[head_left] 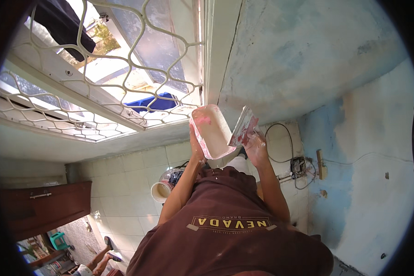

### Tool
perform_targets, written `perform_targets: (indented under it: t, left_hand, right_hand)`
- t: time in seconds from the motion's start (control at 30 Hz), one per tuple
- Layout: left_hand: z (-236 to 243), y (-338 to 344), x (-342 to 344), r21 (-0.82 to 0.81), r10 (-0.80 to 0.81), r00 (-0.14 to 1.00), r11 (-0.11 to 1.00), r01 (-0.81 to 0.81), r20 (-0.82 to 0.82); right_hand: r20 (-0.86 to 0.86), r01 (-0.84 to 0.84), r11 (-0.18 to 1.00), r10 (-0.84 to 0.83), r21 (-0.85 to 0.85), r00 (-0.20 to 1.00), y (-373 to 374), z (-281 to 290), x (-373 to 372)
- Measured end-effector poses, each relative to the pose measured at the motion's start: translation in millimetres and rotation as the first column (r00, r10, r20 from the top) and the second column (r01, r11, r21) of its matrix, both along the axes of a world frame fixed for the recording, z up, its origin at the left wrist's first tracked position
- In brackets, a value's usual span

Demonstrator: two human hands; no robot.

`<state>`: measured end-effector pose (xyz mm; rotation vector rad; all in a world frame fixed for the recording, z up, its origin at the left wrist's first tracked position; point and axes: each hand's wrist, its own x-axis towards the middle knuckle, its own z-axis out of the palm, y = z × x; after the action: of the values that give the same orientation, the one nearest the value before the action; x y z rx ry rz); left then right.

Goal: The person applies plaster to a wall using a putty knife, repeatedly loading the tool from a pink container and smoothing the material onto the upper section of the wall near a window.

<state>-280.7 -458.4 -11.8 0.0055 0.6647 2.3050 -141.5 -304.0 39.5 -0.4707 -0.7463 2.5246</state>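
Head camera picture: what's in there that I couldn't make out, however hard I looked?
All in the head view:
- Left hand: most of its fingers, hidden behind the tray.
- Scraper: its grip, covered by the right hand.
- Other person's legs: the upper body is cut off by the lower edge.
- Wire tangle by the wall: too small to trace each wire.
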Motion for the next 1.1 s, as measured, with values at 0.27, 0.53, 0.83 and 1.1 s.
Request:
perform_targets:
  t: [0.27,0.53,0.83,1.1]
  left_hand:
    - [-11.6,-1.5,-3.5,0.013,0.004,1.0,1.0,-0.004,0.006]
    - [-19.2,-17.6,-4.9,-0.036,0.03,1.0,0.999,-0.03,0.003]
    - [-4.5,-26.6,-21.5,0.072,0.107,0.994,0.992,-0.107,0.004]
    - [0.3,-18.5,-26.0,0.049,0.081,0.997,0.995,-0.082,0.017]
  right_hand:
    - [-0.05,0.269,0.534,-0.389,0.802,0.92,40.0,26.2,-57.8]
    - [-0.254,0.335,0.058,-0.534,0.94,0.806,67.0,71.6,-116.2]
    - [-0.223,0.339,0.125,-0.54,0.933,0.812,61.1,68.6,-139.3]
    - [-0.218,0.272,-0.006,-0.615,0.962,0.758,57.3,74.1,-136.2]
